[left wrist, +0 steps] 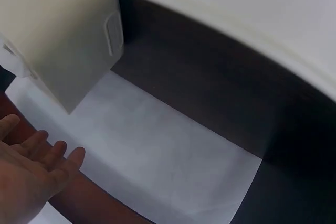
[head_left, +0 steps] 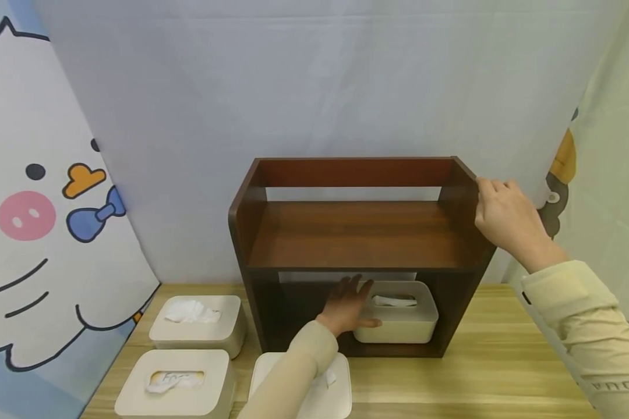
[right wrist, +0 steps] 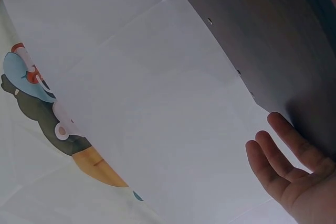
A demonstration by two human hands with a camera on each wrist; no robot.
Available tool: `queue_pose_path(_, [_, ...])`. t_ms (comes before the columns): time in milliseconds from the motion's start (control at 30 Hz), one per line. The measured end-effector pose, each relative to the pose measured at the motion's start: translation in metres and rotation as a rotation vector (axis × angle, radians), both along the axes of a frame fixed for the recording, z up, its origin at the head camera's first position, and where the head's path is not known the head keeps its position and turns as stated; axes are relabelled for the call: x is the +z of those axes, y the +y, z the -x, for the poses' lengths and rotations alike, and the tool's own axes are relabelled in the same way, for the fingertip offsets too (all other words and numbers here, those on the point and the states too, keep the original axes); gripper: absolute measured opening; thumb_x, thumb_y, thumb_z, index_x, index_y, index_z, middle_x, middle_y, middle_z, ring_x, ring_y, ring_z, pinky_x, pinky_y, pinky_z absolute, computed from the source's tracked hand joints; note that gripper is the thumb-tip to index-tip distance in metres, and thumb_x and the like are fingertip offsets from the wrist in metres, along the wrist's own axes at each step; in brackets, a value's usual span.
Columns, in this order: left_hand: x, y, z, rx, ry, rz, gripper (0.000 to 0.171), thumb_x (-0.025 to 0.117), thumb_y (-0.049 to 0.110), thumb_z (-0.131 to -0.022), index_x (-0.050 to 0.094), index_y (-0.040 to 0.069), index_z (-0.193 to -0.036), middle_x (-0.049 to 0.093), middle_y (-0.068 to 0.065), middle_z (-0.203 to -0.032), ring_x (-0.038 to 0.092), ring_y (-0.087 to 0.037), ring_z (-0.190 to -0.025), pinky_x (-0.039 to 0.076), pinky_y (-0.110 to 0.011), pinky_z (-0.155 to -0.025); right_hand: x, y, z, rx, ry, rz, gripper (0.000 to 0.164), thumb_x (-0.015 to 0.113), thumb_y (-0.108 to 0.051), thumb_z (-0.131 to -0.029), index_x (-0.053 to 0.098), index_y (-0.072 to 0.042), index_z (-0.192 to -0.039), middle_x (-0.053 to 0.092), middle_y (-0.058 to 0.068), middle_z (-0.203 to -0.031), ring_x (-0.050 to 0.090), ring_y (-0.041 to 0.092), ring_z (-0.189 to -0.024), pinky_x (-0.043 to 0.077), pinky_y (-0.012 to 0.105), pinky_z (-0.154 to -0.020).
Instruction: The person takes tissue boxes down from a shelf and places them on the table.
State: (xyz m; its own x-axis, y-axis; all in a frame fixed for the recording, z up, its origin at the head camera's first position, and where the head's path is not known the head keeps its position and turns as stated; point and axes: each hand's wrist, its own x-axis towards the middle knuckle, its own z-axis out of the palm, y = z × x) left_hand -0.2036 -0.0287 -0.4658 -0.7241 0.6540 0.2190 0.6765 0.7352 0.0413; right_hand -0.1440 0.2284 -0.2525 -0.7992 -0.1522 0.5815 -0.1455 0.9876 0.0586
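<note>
A dark brown wooden shelf [head_left: 356, 233] stands on the table. In its lower compartment, toward the right, sits an off-white tissue box [head_left: 398, 326] with tissue in its top slot. My left hand [head_left: 346, 305] reaches into that compartment at the box's left, fingers spread; in the left wrist view the hand [left wrist: 37, 171] holds nothing, and a gap shows between it and the box [left wrist: 68, 40]. My right hand [head_left: 508, 218] rests against the shelf's right side panel near the top. In the right wrist view, its loosely extended fingers [right wrist: 286, 156] lie by the panel's outer face; the thumb is hidden.
Two more tissue boxes, one behind [head_left: 204, 320] and one in front [head_left: 173, 384], stand left of the shelf. Another tissue box [head_left: 330, 401] lies partly under my left forearm. Pale cloth [head_left: 346, 87] hangs behind; a cartoon-printed sheet [head_left: 47, 174] hangs at left.
</note>
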Motion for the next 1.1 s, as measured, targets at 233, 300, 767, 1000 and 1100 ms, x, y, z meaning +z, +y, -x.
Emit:
queue_pose_path(233, [0.000,0.007,0.010,0.018,-0.100,0.008,0.095,0.062,0.068,-0.068,0.029,0.019,-0.143,0.028,-0.012,-0.147,0.033,-0.033,-0.132,0.036,-0.046,-0.101,0.001,-0.001,0.000,0.000,-0.005,0.004,0.036,0.033,-0.004,-0.090,0.047,0.018,-0.116,0.055,0.037,-0.105,0.048,0.050,-0.094,0.039,0.054,-0.085])
queue_pose_path(300, [0.000,0.009,0.011,0.017,-0.131,0.015,0.096,0.061,0.069,-0.068,0.027,0.020,-0.144,0.025,-0.012,-0.149,0.031,-0.033,-0.133,0.035,-0.046,-0.103,0.001,-0.002,0.000,-0.004,-0.016,0.011,0.037,0.032,-0.004,-0.091,0.046,0.017,-0.117,0.054,0.037,-0.106,0.047,0.051,-0.095,0.039,0.055,-0.085])
queue_pose_path(767, [-0.011,0.019,0.012,-0.004,-0.224,0.052,0.098,0.066,0.064,-0.067,0.025,0.020,-0.144,0.023,-0.015,-0.149,0.026,-0.032,-0.136,0.027,-0.045,-0.108,0.000,0.000,-0.001,0.001,-0.009,0.019,0.037,0.032,-0.003,-0.090,0.046,0.017,-0.117,0.054,0.037,-0.106,0.046,0.051,-0.096,0.038,0.055,-0.085])
queue_pose_path(1000, [-0.015,0.019,0.012,-0.003,-0.214,0.047,0.100,0.069,0.062,-0.065,0.025,0.017,-0.143,0.029,-0.014,-0.144,0.030,-0.031,-0.133,0.029,-0.045,-0.107,0.001,0.000,-0.001,-0.007,-0.019,0.015,0.037,0.030,-0.003,-0.091,0.045,0.017,-0.117,0.053,0.037,-0.106,0.046,0.052,-0.095,0.038,0.056,-0.085])
queue_pose_path(1100, [-0.013,0.020,0.011,0.009,-0.210,0.055,0.102,0.070,0.063,-0.063,0.026,0.017,-0.143,0.032,-0.014,-0.140,0.032,-0.031,-0.130,0.030,-0.044,-0.106,0.001,0.000,-0.001,-0.005,-0.017,0.016,0.037,0.031,-0.003,-0.091,0.046,0.018,-0.117,0.054,0.038,-0.106,0.046,0.052,-0.095,0.038,0.055,-0.085])
